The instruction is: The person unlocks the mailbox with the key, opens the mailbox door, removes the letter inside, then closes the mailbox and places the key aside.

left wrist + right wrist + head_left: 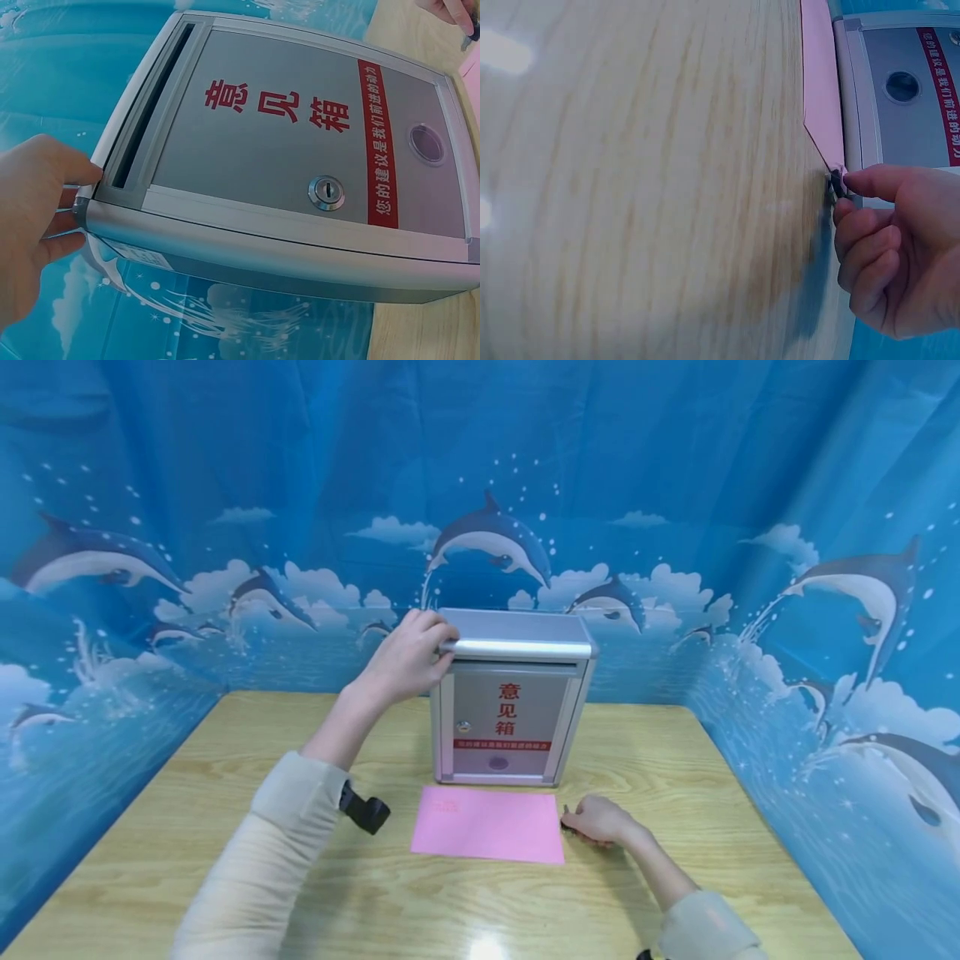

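Observation:
A silver-grey metal suggestion box [517, 710] stands upright on the table, with red Chinese lettering, a slot near its top and a round lock [326, 193] on the front. My left hand [411, 652] grips the box's upper left corner, fingers bent over the top and side edges. Low at the right, my right hand [603, 820] pinches a small dark key [835, 184] between thumb and forefinger, close to the table. It is by the right end of a pink envelope [487, 824] lying flat before the box. Fingers partly cover the key.
The wooden table [225, 827] reaches back to a blue curtain [300, 468] printed with dolphins, which also runs along both sides. A black wrist strap [365, 808] juts from the left cuff. A round window [427, 144] sits low on the box's front.

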The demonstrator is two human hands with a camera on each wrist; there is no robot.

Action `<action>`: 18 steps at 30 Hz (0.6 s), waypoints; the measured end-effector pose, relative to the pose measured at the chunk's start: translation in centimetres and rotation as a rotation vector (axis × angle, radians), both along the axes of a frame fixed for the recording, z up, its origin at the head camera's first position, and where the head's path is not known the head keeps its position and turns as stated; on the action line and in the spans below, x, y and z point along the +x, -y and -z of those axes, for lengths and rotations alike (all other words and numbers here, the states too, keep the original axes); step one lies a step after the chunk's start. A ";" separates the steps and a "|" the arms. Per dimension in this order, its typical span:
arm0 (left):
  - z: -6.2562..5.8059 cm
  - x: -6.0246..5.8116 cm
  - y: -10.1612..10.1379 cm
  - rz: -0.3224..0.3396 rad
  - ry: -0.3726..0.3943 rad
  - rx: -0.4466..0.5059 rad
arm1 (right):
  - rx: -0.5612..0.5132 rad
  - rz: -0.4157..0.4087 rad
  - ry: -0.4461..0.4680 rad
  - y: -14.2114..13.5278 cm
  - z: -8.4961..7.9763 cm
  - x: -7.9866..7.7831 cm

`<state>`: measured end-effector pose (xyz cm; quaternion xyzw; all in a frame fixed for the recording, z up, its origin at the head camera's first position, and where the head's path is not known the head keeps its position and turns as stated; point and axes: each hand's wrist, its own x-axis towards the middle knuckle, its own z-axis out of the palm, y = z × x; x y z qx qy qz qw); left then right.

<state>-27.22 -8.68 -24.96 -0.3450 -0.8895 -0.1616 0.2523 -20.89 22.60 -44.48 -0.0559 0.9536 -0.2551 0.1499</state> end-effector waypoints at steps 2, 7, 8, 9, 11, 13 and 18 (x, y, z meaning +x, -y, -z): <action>-0.1 0.1 0.1 0.000 0.002 -0.006 | 0.022 0.011 -0.008 0.1 -0.1 -0.1; -0.3 0.2 0.3 -0.005 -0.055 -0.006 | 0.036 0.062 -0.040 0.1 -0.1 -0.3; -0.4 0.2 0.3 -0.009 -0.072 0.000 | 0.028 0.074 -0.050 0.0 -0.1 -0.4; -0.3 0.2 0.4 -0.014 -0.085 0.009 | 0.024 0.082 -0.065 0.0 -0.1 -0.5; -0.3 0.2 0.5 -0.024 -0.108 0.030 | 0.009 0.097 -0.094 -0.3 -0.2 -0.6; -0.2 0.2 0.7 -0.039 -0.122 0.052 | -0.004 0.109 -0.122 -0.6 -0.3 -0.8; 0.3 0.2 1.4 -0.113 -0.090 0.090 | 0.010 0.121 -0.225 -1.6 -0.9 -1.1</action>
